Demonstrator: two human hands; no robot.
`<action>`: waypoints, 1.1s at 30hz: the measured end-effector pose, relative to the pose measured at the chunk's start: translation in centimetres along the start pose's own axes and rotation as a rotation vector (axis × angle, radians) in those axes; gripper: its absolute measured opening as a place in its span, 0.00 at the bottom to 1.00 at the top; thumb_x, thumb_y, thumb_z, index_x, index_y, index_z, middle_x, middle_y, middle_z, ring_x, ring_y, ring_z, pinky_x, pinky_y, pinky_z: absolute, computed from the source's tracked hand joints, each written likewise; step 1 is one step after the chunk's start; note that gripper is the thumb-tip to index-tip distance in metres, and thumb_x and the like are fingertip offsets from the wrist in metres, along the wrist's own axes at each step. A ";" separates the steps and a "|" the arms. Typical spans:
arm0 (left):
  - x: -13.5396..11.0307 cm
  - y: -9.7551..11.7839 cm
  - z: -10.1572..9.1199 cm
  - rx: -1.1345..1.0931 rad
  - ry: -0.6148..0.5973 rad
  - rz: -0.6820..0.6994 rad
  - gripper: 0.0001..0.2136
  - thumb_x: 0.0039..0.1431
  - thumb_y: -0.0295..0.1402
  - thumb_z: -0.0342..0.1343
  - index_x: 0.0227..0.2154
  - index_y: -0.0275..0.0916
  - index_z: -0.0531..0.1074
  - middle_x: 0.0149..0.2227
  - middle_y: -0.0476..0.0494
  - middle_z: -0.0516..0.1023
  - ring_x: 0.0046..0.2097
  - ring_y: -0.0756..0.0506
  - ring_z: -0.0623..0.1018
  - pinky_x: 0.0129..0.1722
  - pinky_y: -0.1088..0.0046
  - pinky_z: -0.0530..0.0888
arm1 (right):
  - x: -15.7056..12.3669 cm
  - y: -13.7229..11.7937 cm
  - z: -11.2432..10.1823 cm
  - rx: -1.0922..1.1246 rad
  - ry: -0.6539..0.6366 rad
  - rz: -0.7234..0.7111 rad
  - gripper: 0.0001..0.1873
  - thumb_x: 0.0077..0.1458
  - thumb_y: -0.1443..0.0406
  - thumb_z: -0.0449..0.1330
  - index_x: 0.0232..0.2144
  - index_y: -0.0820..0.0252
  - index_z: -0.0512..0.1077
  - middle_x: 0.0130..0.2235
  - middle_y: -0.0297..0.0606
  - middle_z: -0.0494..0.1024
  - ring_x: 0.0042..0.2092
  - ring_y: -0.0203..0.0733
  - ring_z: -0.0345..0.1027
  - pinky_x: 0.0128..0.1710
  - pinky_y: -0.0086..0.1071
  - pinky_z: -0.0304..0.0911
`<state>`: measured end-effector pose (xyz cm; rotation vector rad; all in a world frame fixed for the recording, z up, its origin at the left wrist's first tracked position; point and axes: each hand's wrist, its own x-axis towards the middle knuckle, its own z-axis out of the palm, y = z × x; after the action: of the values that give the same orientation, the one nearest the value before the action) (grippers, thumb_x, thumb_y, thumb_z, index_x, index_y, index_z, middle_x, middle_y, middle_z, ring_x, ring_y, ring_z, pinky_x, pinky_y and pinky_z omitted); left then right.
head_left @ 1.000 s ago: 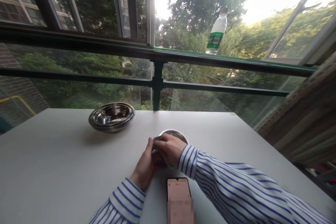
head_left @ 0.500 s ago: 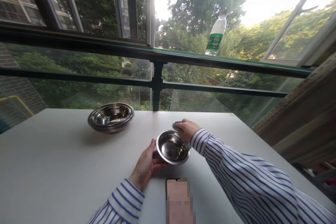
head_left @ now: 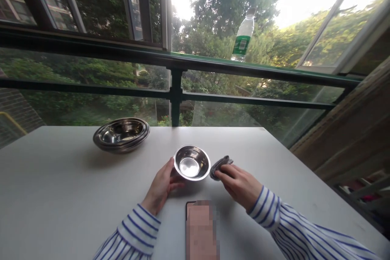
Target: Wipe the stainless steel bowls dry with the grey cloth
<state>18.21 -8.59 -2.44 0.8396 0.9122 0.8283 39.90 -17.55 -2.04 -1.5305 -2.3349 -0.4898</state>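
A small stainless steel bowl (head_left: 191, 166) is held slightly above the table by my left hand (head_left: 161, 185), thumb at its rim and fingers under its left side. Its shiny inside faces up and toward me. Just right of the bowl, my right hand (head_left: 239, 180) pinches a crumpled grey cloth (head_left: 219, 166); the cloth is close to the rim. Further back on the left, a stack of larger steel bowls (head_left: 122, 135) rests on the table.
The white table (head_left: 61, 195) runs up to a dark green railing (head_left: 175, 93) with glass panels. A phone (head_left: 201, 227), its screen blurred, lies near me below the bowl. On the railing stands a plastic bottle (head_left: 243, 42) with a green label. A brown curtain (head_left: 344, 122) hangs at right.
My right hand has come from behind the bowl's right side toward me, bringing the cloth beside the rim. The bowl is less tilted, still in my left hand. The whole view has shifted slightly.
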 end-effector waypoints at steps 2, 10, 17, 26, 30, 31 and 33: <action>0.0 0.0 0.0 0.012 0.003 0.016 0.16 0.56 0.39 0.51 0.45 0.36 0.69 0.41 0.38 0.76 0.29 0.48 0.76 0.25 0.73 0.74 | -0.9 -0.5 0.3 -0.053 -0.012 -0.026 0.18 0.54 0.75 0.45 0.43 0.63 0.70 0.39 0.49 0.72 0.35 0.44 0.67 0.33 0.37 0.67; 0.2 -0.2 -0.2 0.050 0.012 0.035 0.16 0.55 0.39 0.51 0.44 0.36 0.70 0.40 0.39 0.77 0.31 0.47 0.76 0.24 0.73 0.73 | -2.6 -1.5 1.5 -0.088 -0.047 0.024 0.17 0.55 0.72 0.47 0.46 0.65 0.68 0.42 0.50 0.72 0.37 0.46 0.68 0.34 0.39 0.67; 0.5 -0.5 -0.3 0.038 -0.009 0.024 0.16 0.54 0.38 0.53 0.44 0.36 0.70 0.40 0.38 0.77 0.32 0.46 0.77 0.25 0.72 0.73 | -3.2 -2.8 1.8 0.049 -0.025 0.121 0.19 0.54 0.70 0.50 0.49 0.62 0.65 0.47 0.49 0.70 0.43 0.47 0.67 0.40 0.41 0.68; 0.5 -0.5 -0.5 0.060 0.013 0.032 0.15 0.55 0.37 0.52 0.42 0.34 0.71 0.37 0.38 0.77 0.31 0.47 0.77 0.24 0.73 0.74 | -2.4 -2.4 -1.3 0.163 -0.003 0.204 0.17 0.56 0.62 0.52 0.47 0.58 0.68 0.46 0.44 0.73 0.46 0.49 0.67 0.44 0.45 0.64; 0.6 -0.4 -0.7 0.068 0.026 0.028 0.13 0.56 0.36 0.51 0.41 0.33 0.71 0.34 0.39 0.77 0.29 0.47 0.76 0.23 0.74 0.74 | 0.0 0.1 -2.0 0.345 0.020 0.363 0.15 0.56 0.63 0.50 0.43 0.61 0.71 0.39 0.44 0.77 0.41 0.45 0.69 0.42 0.40 0.63; 0.7 -0.4 -0.8 0.066 0.034 0.030 0.13 0.56 0.35 0.51 0.40 0.33 0.71 0.33 0.39 0.77 0.28 0.48 0.76 0.23 0.74 0.74 | 0.9 0.8 -1.8 0.425 -0.013 0.440 0.15 0.55 0.64 0.50 0.42 0.61 0.72 0.38 0.44 0.77 0.41 0.44 0.69 0.44 0.40 0.63; 0.8 -0.4 -0.9 0.064 0.053 0.037 0.12 0.56 0.34 0.51 0.39 0.33 0.71 0.33 0.39 0.77 0.27 0.49 0.75 0.23 0.74 0.74 | 2.6 2.1 -1.0 0.541 -0.113 0.569 0.15 0.54 0.64 0.51 0.41 0.61 0.73 0.39 0.43 0.77 0.42 0.44 0.69 0.45 0.38 0.62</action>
<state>17.81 -7.81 -3.43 0.8954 0.9762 0.8603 40.94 -15.08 0.19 -1.8376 -1.7568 0.3441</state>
